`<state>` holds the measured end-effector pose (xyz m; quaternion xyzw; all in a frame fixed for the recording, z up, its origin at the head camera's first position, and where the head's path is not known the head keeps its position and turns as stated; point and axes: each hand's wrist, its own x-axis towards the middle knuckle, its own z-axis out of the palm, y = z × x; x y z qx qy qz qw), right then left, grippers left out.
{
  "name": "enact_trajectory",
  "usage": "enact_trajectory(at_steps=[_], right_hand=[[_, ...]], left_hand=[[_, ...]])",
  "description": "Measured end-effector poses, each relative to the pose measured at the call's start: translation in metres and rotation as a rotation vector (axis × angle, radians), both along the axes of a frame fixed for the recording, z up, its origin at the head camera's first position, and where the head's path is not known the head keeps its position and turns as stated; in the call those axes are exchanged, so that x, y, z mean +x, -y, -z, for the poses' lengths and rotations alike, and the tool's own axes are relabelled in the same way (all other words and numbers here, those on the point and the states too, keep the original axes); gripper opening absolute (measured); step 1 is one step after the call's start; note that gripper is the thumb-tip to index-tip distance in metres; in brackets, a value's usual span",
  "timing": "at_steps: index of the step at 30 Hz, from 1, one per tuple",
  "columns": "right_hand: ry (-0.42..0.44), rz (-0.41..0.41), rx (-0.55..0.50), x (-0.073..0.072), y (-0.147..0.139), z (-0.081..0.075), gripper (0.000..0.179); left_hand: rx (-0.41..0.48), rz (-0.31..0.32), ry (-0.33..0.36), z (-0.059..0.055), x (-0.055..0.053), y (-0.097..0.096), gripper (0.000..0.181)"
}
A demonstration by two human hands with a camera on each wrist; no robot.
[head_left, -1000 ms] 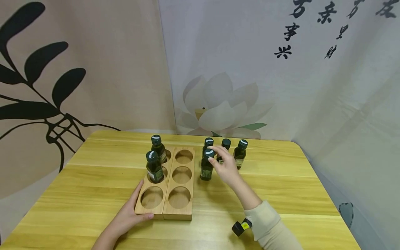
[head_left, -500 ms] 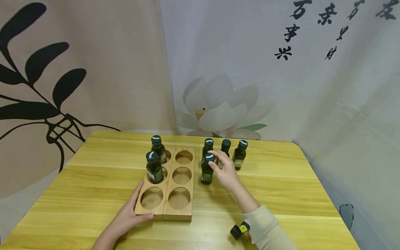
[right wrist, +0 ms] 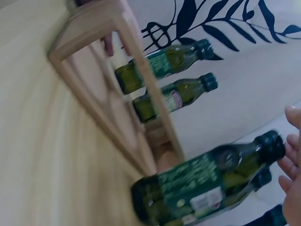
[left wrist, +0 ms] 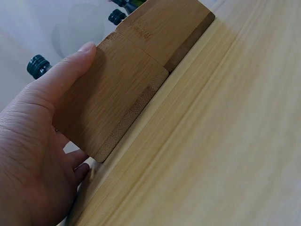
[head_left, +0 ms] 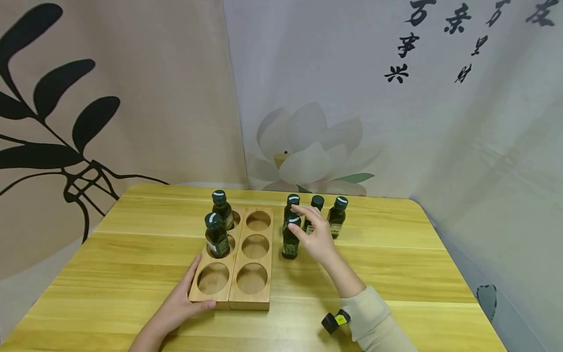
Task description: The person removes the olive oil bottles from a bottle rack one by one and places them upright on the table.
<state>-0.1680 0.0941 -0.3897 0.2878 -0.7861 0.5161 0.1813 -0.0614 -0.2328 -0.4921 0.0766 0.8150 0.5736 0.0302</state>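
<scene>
bottles (head_left: 217, 235), two upright in wooden rack (head_left: 239, 259), left hand (head_left: 182, 298) gripping it

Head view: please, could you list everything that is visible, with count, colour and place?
Table: one, yellow wood, under the items.
Left block: one, light brown, three round holes, on table.
Right block: one, same colour and holes, beside it.
Bottles in holes: two, dark green, left block's far and middle holes.
Loose bottles: four, dark green, on table, right of blocks.
Backdrop: panel count unclear, beige and pale grey, printed, behind table.
Device: one, black with yellow mark, at right cuff.
Left hand: one, grips the left block's near end.
Right hand: one, at the nearest loose bottle's cap; contact unclear.
Sleeve: one, beige, right arm.
</scene>
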Motion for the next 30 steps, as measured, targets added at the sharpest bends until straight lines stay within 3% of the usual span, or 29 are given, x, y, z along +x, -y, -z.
enact_trajectory(at_steps=[6,11,23,25,30], right_hand=[[-0.075,-0.02,-0.032,-0.012,0.009,0.007,0.045],[-0.111,-0.071,-0.053,-0.012,0.027,0.0,0.044],[-0.028,-0.116,-0.071,-0.005,0.073,-0.005,0.042],[-0.008,-0.125,-0.075,0.003,0.08,-0.015,0.041],[0.013,-0.138,-0.045,0.003,0.103,-0.011,0.042]], left_hand=[[-0.02,-0.002,0.006,0.0,0.001,0.0,0.117],[-0.029,-0.005,0.006,-0.001,0.001,0.0,0.117],[-0.024,0.009,-0.012,-0.001,-0.001,-0.001,0.117],[-0.021,0.014,-0.015,-0.001,-0.001,0.0,0.117],[-0.031,0.013,-0.013,-0.001,0.0,0.001,0.117]])
